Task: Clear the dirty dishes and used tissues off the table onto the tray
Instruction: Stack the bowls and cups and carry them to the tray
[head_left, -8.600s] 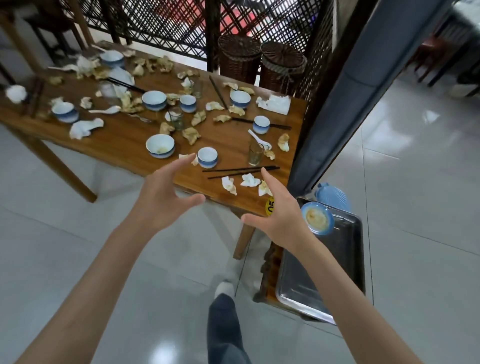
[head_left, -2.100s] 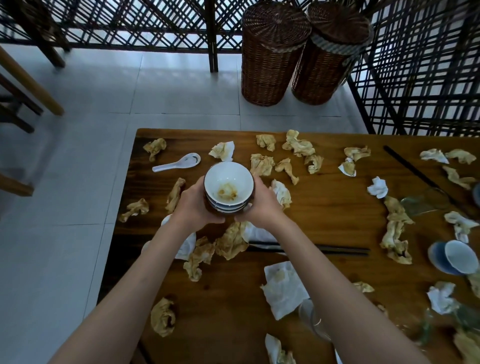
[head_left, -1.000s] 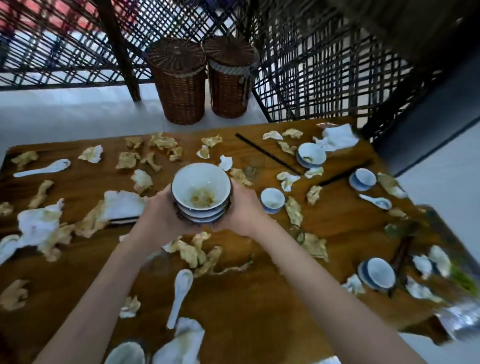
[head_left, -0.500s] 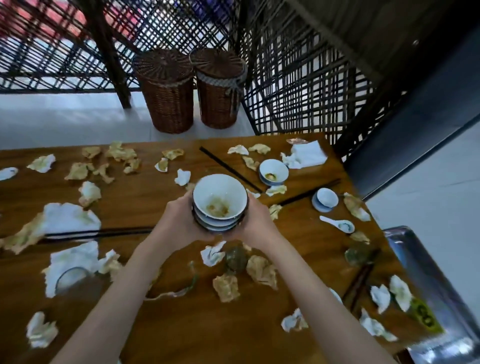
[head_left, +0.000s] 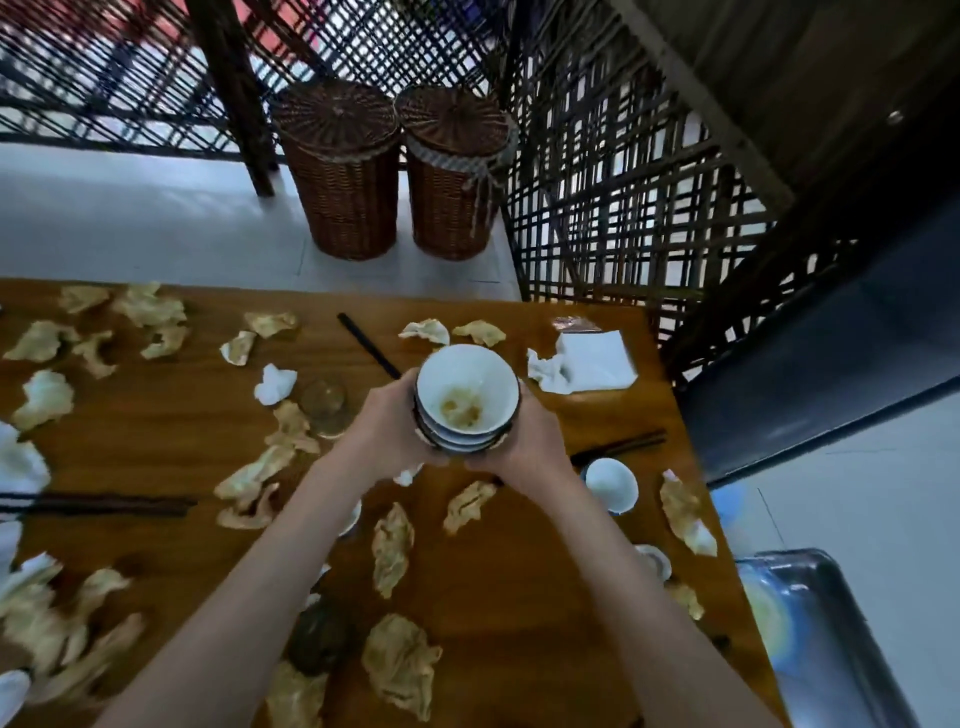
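Observation:
A stack of white bowls with blue outsides (head_left: 465, 397) hangs above the wooden table (head_left: 519, 597); the top bowl has brownish food residue. My left hand (head_left: 387, 428) grips the stack's left side and my right hand (head_left: 530, 441) grips its right side. The metal tray (head_left: 831, 649) lies at the lower right, beyond the table's right end. Crumpled stained tissues (head_left: 400, 660) lie all over the table. A small blue and white cup (head_left: 610, 486) stands just right of my right wrist.
Dark chopsticks (head_left: 366, 343) lie behind the stack, another pair (head_left: 621, 447) to its right. A white napkin pile (head_left: 592, 361) sits at the far right corner. A glass (head_left: 324, 400) stands left of my hands. Two wicker baskets (head_left: 389, 171) and a lattice screen (head_left: 597, 208) stand behind.
The view has swung right along the table while both hands carry the bowl stack that way. More of the tray shows at the lower right.

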